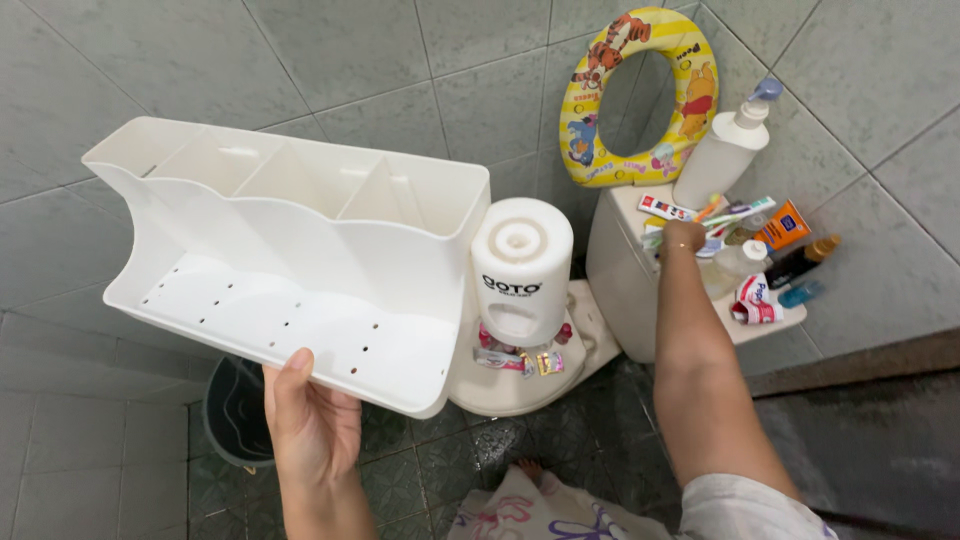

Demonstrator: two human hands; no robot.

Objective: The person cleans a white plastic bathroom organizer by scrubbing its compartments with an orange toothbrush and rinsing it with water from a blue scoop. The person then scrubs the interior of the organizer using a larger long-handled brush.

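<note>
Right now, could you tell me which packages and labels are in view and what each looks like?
White pump bottle: upright at the back of the tank lid.
Orange box: small, flat, beside the bottle.
Red-and-white tube: crumpled, at the lid's front edge.
White dispenser: cylinder with a dark label, on the organizer in the left hand.

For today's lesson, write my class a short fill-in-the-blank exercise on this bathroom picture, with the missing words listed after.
1. The left hand holds a white plastic ____ with compartments.
2. The right hand reaches among toiletries on the toilet ____.
3. The yellow child's toilet seat leans against the tiled ____.

Missing words: organiser; tank; wall
</note>
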